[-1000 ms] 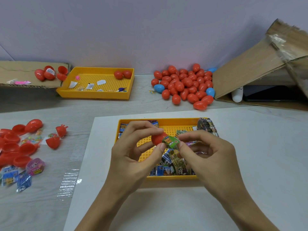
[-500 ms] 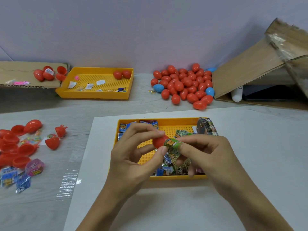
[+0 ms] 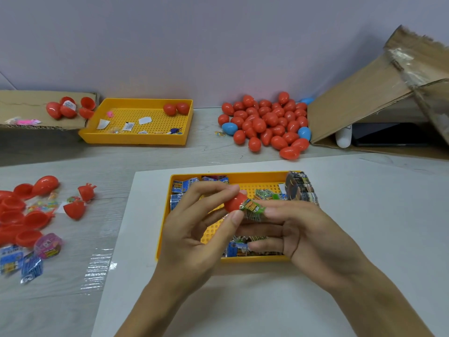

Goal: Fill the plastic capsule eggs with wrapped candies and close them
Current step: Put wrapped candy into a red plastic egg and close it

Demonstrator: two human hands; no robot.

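Over the near yellow tray (image 3: 163, 229) my left hand (image 3: 194, 229) pinches a red egg half (image 3: 233, 203) between fingertips and thumb. My right hand (image 3: 298, 229) pinches a green wrapped candy (image 3: 252, 208) whose end meets the open mouth of the egg half. Several more wrapped candies (image 3: 184, 187) lie in the tray, partly hidden by my hands. A heap of closed red and blue eggs (image 3: 267, 124) sits at the back of the table.
Open red egg halves (image 3: 21, 215) and a few candy packets (image 3: 21, 263) lie at the left. A second yellow tray (image 3: 136, 138) with paper scraps and two red eggs stands at the back left. Cardboard pieces (image 3: 364, 98) lean at the back right.
My right hand has opened its lower fingers and shifted slightly right, still pinching the green candy at the egg half. The left hand has kept its grip.
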